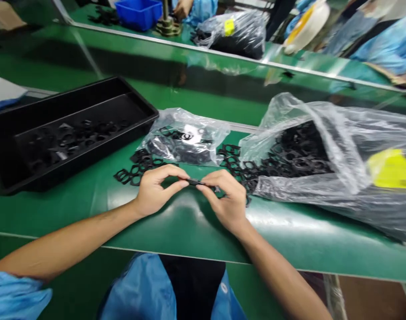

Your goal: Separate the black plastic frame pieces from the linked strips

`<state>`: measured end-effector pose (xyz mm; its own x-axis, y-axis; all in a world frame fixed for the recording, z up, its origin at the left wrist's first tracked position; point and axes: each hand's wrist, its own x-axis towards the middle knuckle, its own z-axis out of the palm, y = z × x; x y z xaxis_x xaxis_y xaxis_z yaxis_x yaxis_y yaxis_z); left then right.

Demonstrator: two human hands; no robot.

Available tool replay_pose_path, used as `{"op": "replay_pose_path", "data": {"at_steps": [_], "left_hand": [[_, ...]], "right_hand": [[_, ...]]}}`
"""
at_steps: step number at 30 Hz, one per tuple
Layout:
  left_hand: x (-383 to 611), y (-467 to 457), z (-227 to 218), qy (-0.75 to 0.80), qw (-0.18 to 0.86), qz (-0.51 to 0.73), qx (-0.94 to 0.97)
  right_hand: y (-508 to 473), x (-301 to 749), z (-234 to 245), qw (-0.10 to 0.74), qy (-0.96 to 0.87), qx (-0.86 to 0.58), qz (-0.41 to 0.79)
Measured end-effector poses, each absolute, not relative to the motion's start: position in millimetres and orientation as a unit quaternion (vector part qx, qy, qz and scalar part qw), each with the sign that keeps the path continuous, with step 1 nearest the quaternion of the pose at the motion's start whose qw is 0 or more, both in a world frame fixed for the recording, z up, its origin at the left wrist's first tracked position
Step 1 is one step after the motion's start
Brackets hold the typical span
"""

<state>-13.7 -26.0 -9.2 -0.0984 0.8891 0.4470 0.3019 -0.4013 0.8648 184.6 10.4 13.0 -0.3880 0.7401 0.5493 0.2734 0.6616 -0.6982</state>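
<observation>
My left hand [155, 189] and my right hand [227, 198] meet over the green table [189, 222], both pinched on one small flat black plastic part [193, 182] held between their fingertips. Loose black plastic frames [131, 171] lie on the table just beyond my left hand. More black frames [243, 169] spill from the mouth of a large clear bag [339, 164] beside my right hand. A smaller clear bag [184, 138] of the same parts lies behind my hands.
A black tray [69, 133] holding several black parts stands at the left. Beyond a metal rail, another person's hand [182, 8], a blue bin [139, 13] and a further bag [236, 33] sit on the far bench.
</observation>
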Motion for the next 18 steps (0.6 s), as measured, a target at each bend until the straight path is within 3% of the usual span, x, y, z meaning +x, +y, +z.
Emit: {"op": "replay_pose_path", "data": {"at_steps": [8,18], "left_hand": [[-16.6,-21.0,-8.0,0.421,0.211,0.59,0.656],[-15.3,-21.0,-8.7,0.434,0.231,0.589,0.641]], "right_hand": [[16.2,185.4,13.0,0.475,-0.822,-0.266,0.168],[15.4,183.8,10.4,0.474,-0.813,-0.266,0.209]]}}
